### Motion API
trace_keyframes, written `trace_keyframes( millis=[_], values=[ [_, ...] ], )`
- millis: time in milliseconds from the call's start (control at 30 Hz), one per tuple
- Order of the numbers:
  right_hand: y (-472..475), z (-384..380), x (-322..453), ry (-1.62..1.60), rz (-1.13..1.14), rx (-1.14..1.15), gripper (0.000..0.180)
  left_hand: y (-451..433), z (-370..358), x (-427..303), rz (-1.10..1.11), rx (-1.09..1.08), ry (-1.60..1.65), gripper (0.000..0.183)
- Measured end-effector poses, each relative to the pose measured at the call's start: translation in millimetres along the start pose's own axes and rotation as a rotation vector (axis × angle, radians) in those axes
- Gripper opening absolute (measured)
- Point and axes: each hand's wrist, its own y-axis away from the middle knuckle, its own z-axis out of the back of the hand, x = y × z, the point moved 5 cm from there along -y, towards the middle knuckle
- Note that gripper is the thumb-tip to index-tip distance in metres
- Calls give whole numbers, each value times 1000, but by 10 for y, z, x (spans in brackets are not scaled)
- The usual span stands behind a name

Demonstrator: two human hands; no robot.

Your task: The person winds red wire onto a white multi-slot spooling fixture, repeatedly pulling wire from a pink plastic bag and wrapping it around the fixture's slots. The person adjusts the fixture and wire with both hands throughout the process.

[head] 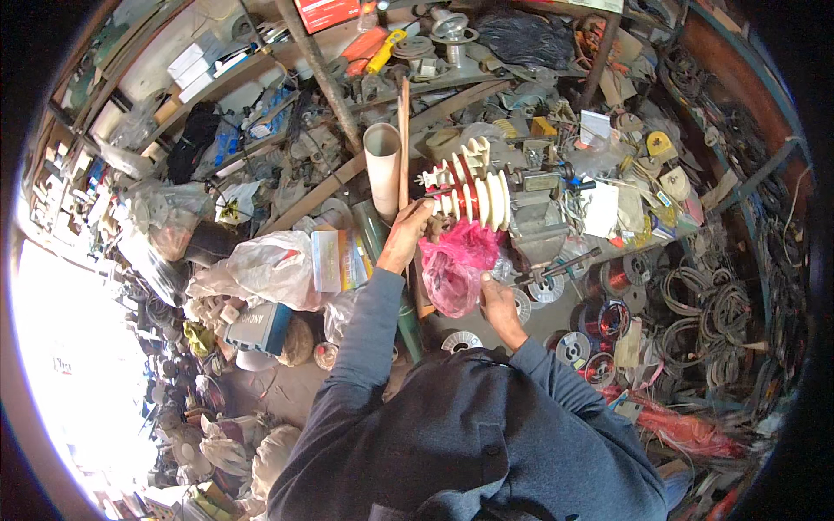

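Observation:
White stepped coil formers [493,202] sit on a winding machine [537,195] at the bench, with red-brown copper wire [466,203] wound in their grooves. My left hand [410,231] has its fingers curled at the left end of the formers, gripping there. Below the formers hangs a pink plastic bag [456,280]; its contents are hidden. Beside the bag's right edge is my right hand [503,306], thumb and forefinger close together. Whether it pinches the bag or a thin wire is too small to tell.
A cardboard tube [383,163] and wooden sticks [404,143] stand left of the formers. A metal rod [560,266] juts out at the bench's front edge. Several wire spools [573,350] lie on the floor at right, near coiled cables [717,312]. A boxed item [259,327] sits at left.

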Motion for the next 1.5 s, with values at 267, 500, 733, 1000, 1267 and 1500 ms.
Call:
trace_keyframes(
  millis=[267,500,733,1000,1267,1500],
  values=[
    [-34,-2,171,-22,39,62,59,-102,-43,-258,-150,-81,-291,29],
    [10,-30,-66,88,-136,4,57,-511,203,-264,-300,-496,-321,29],
    [17,47,67,16,116,23,52,-500,226,222,-35,-185,-161,18],
    [-11,-28,2,-57,57,70,60,-56,23,-91,-174,-13,-308,33],
    [30,-67,29,58,-73,84,55,-572,237,-220,-301,-375,-249,28],
    [30,-35,55,-4,12,-8,56,-424,231,202,-6,-161,-228,24]
  ],
)
